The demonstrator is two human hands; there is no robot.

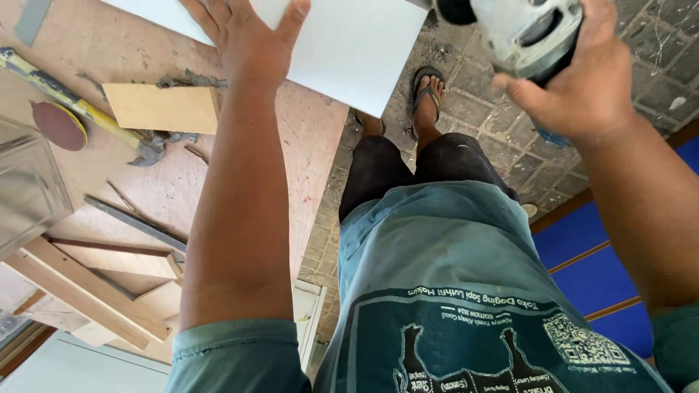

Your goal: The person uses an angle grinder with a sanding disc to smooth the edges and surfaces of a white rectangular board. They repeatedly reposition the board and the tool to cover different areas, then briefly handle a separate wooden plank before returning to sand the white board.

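Overhanging the plywood workbench (306, 138) edge at twelve o'clock, the white panel (349, 51) looks thin, stiff and smooth, likely slippery, so flat pressure suits it better than pinching. The left hand (244, 40) lies spread wide on it. At two o'clock the right hand (582, 84) wraps a grey power tool (524, 29), probably heavy, by its body.

Bright, even daylight, soft shadows, wide-angle stretching at the edges, slight blur near the top.
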